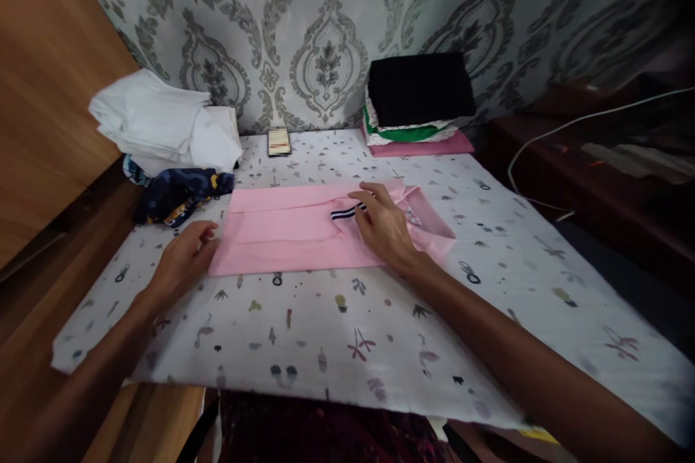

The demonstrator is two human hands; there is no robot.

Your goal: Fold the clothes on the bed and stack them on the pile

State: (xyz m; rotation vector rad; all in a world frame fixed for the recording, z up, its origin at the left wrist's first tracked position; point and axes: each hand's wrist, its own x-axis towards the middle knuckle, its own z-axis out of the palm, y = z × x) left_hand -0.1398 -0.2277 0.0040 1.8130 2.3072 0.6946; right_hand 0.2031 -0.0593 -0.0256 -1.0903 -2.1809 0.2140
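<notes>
A pink shirt (282, 224) lies in a long folded strip on the patterned cloth, its sides turned inward. A navy-and-white striped edge (343, 214) shows near its middle, and its right end is wider and looser. My right hand (383, 224) rests on the shirt beside the striped edge, palm down, fingers bent but apart. At the shirt's left end, my left hand (187, 253) has its fingers loosely curved and apart, close to the hem. Whether it touches the fabric I cannot tell.
White folded clothes (163, 123) are piled at the back left, with a dark patterned garment (187, 192) in front. A stack topped by a black folded cloth (420, 89) stands at the back right. A small card-like item (279, 142) lies by the wall. A white cable (515, 159) hangs at right.
</notes>
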